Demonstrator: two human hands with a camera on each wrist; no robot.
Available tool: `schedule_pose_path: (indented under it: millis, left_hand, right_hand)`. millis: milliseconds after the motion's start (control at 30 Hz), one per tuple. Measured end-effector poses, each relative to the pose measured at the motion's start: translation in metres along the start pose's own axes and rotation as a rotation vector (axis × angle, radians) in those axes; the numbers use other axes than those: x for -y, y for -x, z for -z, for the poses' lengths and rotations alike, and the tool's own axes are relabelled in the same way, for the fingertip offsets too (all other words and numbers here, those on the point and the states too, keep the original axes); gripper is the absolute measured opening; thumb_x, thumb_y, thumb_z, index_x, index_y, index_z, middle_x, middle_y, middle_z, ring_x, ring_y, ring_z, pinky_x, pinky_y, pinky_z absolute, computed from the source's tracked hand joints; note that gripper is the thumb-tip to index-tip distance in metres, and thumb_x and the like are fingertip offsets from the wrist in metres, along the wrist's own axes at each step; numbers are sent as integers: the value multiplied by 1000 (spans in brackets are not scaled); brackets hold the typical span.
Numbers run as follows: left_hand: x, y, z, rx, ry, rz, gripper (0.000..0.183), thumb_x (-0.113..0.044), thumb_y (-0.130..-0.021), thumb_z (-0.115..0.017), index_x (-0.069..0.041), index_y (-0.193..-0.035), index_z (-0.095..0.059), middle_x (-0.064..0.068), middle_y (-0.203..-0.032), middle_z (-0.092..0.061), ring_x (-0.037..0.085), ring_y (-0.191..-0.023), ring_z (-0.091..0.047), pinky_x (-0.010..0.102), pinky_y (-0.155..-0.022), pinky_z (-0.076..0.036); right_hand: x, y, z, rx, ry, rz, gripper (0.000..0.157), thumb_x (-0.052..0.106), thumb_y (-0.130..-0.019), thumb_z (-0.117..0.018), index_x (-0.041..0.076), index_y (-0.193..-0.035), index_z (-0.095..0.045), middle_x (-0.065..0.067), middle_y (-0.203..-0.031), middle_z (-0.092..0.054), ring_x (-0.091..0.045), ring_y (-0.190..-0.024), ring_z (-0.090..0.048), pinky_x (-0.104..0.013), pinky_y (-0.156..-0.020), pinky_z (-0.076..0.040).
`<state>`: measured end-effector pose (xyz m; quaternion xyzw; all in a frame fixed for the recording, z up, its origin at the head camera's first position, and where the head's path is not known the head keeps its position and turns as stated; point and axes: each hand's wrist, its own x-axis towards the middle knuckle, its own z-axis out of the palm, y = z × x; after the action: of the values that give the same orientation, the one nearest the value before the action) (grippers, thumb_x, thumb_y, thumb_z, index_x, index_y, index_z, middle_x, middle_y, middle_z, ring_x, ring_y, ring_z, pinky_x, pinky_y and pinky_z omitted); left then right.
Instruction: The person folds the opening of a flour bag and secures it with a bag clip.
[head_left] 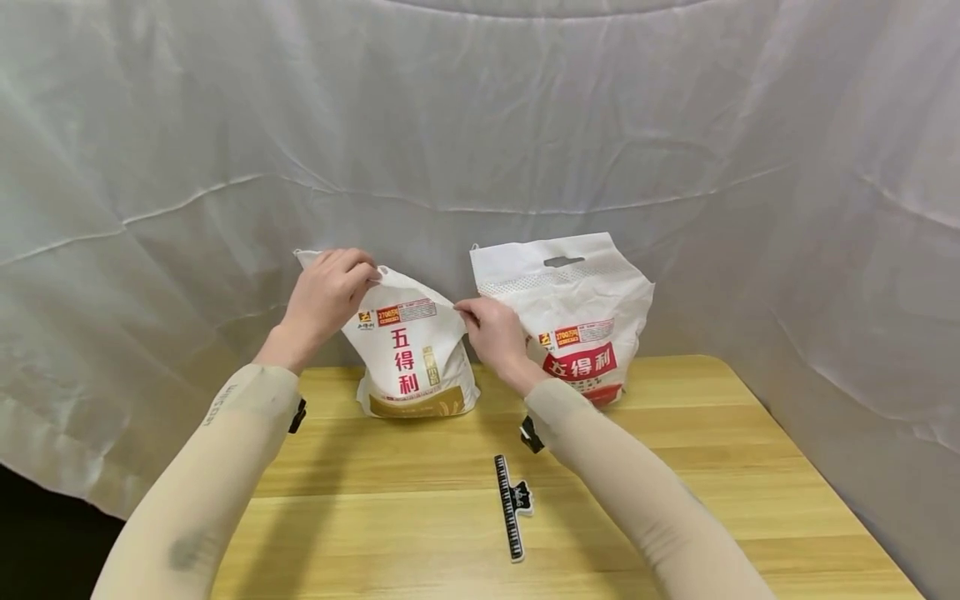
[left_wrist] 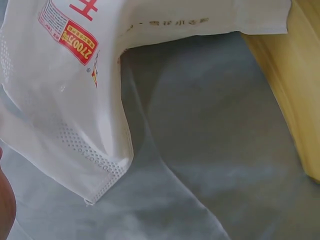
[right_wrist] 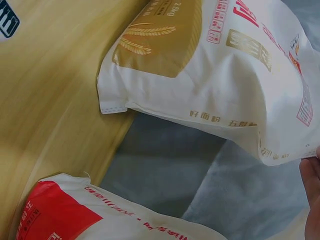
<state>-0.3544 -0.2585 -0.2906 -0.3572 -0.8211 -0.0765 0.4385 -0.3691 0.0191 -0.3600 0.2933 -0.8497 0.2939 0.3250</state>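
A white flour bag (head_left: 412,337) with red lettering and a gold band stands upright at the back left of the table. My left hand (head_left: 330,287) grips its top edge near the handle hole. At the bag's upper right edge, my right hand (head_left: 497,333) pinches the material between thumb and fingers. The bag's top leans to the left, and its stitched corner (left_wrist: 107,180) juts out in the left wrist view. Only a sliver of the left hand shows there. The right wrist view catches the right fingertips (right_wrist: 310,175) at the bag's edge.
A second flour bag (head_left: 570,292), with a red label and a handle slot, stands behind my right hand. Nearer me on the wooden table (head_left: 390,500) lies a piano-patterned clip (head_left: 512,508). Grey cloth (head_left: 480,125) hangs behind and beside the table.
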Motion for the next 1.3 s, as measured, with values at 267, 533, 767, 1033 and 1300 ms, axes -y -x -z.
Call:
schedule_pose_path:
  millis: [267, 533, 767, 1033, 1300]
  left_hand:
    - [2, 10, 3, 24, -29, -44, 12, 8, -88, -74, -1, -95, -69, 17, -110, -72, 38, -104, -68, 51, -91, -54]
    - [1, 14, -1, 95, -16, -25, 17, 6, -87, -75, -2, -97, -64, 17, -135, -68, 37, -125, -63, 57, -107, -48]
    - [-5, 7, -1, 252, -22, 123, 22, -12, -89, -74, -5, -108, -64, 14, -152, -55, 34, -140, -50, 57, -119, -33]
    - [-11, -1, -9, 285, 7, 280, 25, -30, -96, -65, -7, -108, -65, 11, -137, -64, 32, -140, -48, 52, -122, -27]
    - [-17, -6, -18, 183, 32, 347, 23, -20, -95, -75, -5, -110, -66, 17, -123, -68, 38, -126, -57, 52, -116, -36]
  right_hand:
    - [-2, 11, -8, 30, 10, 105, 13, 3, -98, -70, 7, -108, -78, -6, -105, -78, -22, -97, -74, -36, -87, -59]
    - [-1, 11, -14, 71, -9, 109, 10, 5, -98, -71, 8, -105, -77, -8, -120, -70, -24, -111, -69, -36, -94, -57]
    - [3, 5, -14, 168, -33, -8, 7, 9, -99, -69, 8, -105, -73, -11, -151, -55, -32, -124, -65, -44, -96, -56]
    - [3, 2, -15, 253, -60, -100, 9, 12, -98, -69, 10, -106, -71, -5, -152, -56, -29, -133, -59, -43, -102, -52]
    - [4, 0, -17, 227, -96, -140, 16, 19, -102, -67, 9, -113, -70, -7, -146, -60, -26, -134, -57, -41, -109, -48]
